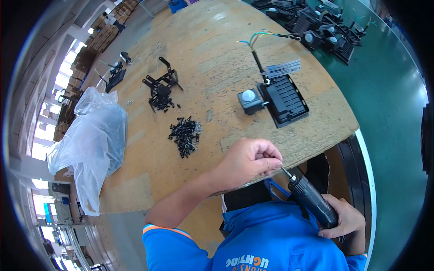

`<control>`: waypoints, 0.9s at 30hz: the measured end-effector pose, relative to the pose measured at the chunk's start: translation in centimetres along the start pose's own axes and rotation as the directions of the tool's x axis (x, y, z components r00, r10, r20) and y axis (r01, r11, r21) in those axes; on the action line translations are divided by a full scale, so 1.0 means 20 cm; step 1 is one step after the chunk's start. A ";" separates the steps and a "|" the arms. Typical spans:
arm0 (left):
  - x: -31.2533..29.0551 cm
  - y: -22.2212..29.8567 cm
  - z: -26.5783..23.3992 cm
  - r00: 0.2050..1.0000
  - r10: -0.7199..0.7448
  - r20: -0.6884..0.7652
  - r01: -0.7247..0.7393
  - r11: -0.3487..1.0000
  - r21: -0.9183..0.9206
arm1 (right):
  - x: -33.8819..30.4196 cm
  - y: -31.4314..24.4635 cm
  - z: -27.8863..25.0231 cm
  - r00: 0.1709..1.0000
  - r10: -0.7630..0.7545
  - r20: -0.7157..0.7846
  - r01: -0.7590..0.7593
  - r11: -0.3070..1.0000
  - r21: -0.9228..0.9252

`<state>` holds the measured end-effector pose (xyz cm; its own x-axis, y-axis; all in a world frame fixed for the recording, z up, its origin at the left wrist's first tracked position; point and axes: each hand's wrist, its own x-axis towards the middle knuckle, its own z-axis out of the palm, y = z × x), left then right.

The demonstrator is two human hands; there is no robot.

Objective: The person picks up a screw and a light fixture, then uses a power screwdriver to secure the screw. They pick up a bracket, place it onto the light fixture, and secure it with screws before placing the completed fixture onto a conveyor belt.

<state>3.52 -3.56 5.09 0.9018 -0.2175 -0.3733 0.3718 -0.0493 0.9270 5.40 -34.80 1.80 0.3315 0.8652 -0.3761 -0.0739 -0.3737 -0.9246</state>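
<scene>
My right hand (348,219) is wrapped round the black body of an electric screwdriver (312,201), its bit pointing up and left at the table edge. At the bit's tip, my left hand (255,160) has thumb and fingers pinched together; whatever they hold is too small to make out. Beyond my hands a black floodlight (285,99) with a finned back lies on the table. Beside it sits a small black sensor box (250,101) with a white dome. A cable with coloured wire ends (257,58) and a white label (283,68) extend from the light.
A pile of small black screws and fittings (184,137) lies left of centre, with black brackets (162,86) behind it. A clear plastic bag (97,135) covers the table's left edge. More floodlights (316,29) are heaped on the green surface (389,90) at right.
</scene>
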 end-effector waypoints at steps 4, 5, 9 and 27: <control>0.00 -0.06 0.00 1.000 -0.006 -0.006 0.004 0.958 -0.286 | 0.04 0.01 0.01 1.000 -0.003 -0.002 0.004 0.998 0.062; 0.00 -0.07 0.01 1.000 -0.008 -0.008 0.005 0.958 -0.285 | 0.05 0.01 0.02 1.000 -0.014 -0.002 0.014 0.993 0.118; 0.01 -0.14 0.05 0.993 0.111 -0.037 -0.110 0.775 -0.622 | 0.06 0.01 0.02 1.000 -0.027 -0.017 0.029 0.983 0.180; -0.01 -0.12 0.15 0.981 0.142 -0.128 -0.187 0.558 -0.809 | 0.13 -0.01 0.02 0.988 -0.152 0.033 0.137 0.950 0.282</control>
<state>1.85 -6.24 2.94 0.9663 -0.0954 -0.2392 0.2171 0.8013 0.5574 5.80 -32.37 0.94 0.3081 0.9224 -0.2330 -0.2900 -0.1422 -0.9464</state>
